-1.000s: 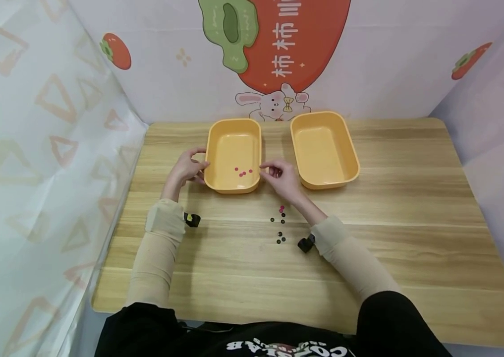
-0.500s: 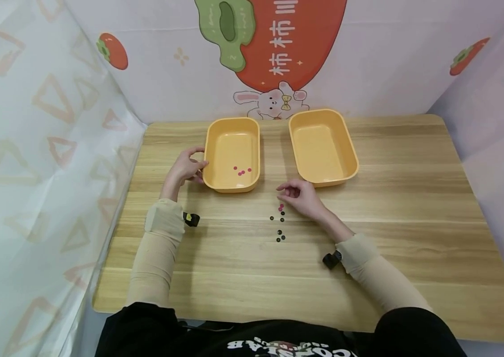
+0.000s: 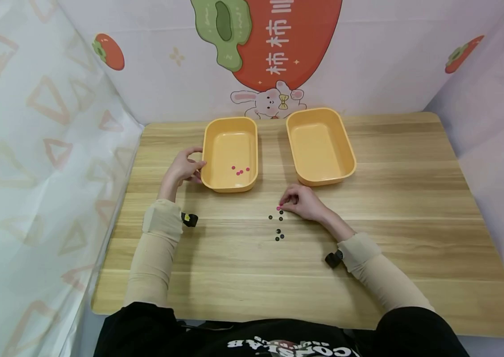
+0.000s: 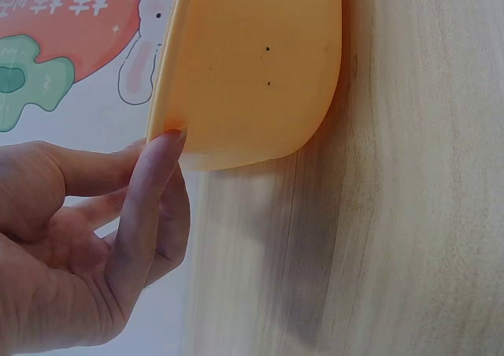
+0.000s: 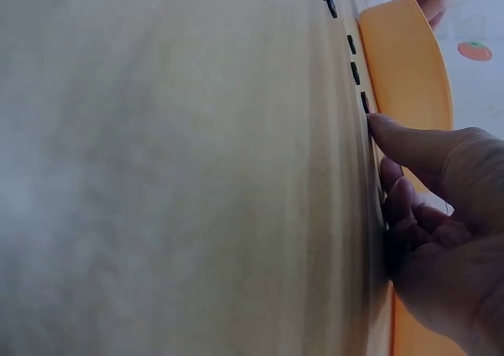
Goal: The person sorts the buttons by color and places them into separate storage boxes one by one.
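In the head view my left hand [image 3: 183, 167] holds the near left side of the left yellow bin [image 3: 207, 130], thumb on its rim; the left wrist view shows this pinch on the wall [image 4: 260, 96]. Several small pink button-like discs [image 3: 241, 171] lie on that bin's floor. My right hand [image 3: 304, 202] is down at the table, thumb and forefinger closed at a pink disc that they mostly cover. Another pink disc [image 3: 278, 208] lies beside the fingertips. Several black discs [image 3: 280, 218] are scattered just nearer to me. In the right wrist view the thumb [image 5: 417, 145] meets the tabletop beside the dark discs [image 5: 354, 72].
A second yellow bin [image 3: 351, 154], with nothing in it, stands right of the first, just beyond my right hand. Both are near the back edge of the wooden table [image 3: 412, 223]. Printed cloth [image 3: 381, 64] hangs behind, and more cloth [image 3: 33, 173] hangs at the left.
My right hand has moved from the left bin's right rim back towards me, down to the pink discs on the table. The left hand keeps its hold on the bin.
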`<state>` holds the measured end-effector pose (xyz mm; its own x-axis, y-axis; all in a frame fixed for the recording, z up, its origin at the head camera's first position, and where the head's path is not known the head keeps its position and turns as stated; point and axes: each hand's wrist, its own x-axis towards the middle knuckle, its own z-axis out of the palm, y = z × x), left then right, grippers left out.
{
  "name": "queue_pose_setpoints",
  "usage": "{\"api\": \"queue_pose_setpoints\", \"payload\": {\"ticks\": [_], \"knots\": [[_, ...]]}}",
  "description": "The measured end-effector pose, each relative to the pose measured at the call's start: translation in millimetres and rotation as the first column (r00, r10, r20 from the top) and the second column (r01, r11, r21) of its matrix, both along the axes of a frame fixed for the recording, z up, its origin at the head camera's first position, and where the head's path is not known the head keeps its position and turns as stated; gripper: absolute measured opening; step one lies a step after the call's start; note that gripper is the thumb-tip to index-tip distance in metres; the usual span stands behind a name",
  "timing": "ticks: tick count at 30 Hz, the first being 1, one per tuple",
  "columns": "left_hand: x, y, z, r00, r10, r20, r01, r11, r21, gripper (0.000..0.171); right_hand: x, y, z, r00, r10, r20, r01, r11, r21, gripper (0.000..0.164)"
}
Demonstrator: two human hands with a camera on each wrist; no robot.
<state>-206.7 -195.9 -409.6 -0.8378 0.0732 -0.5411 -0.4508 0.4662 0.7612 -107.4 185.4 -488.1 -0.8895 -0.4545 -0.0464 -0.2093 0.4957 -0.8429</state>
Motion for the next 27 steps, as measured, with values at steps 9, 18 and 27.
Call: {"api": "queue_pose_setpoints", "payload": {"ticks": [9, 18, 27], "knots": [[-2.3, 0.9, 2.5, 1.0, 0.004, 0.009, -0.004, 1.0, -0.002, 0.062, 4.3, 1.3, -3.4, 0.999, -0.044, 0.003, 0.044, 0.998, -0.04, 0.011], [0.9, 0.4, 1.6, 1.0, -0.008, -0.003, 0.008, 1.0, -0.002, 0.06, 6.7, 0.5, -4.0, 0.991, -0.12, 0.066, 0.126, 0.987, -0.102, 0.008], [1.6, -1.5, 1.9, 1.0, -0.008, -0.011, 0.008, 1.0, 0.002, 0.059, 5.4, 1.6, -4.2, 0.987, -0.104, 0.124, 0.124, 0.978, -0.166, 0.013]]}}
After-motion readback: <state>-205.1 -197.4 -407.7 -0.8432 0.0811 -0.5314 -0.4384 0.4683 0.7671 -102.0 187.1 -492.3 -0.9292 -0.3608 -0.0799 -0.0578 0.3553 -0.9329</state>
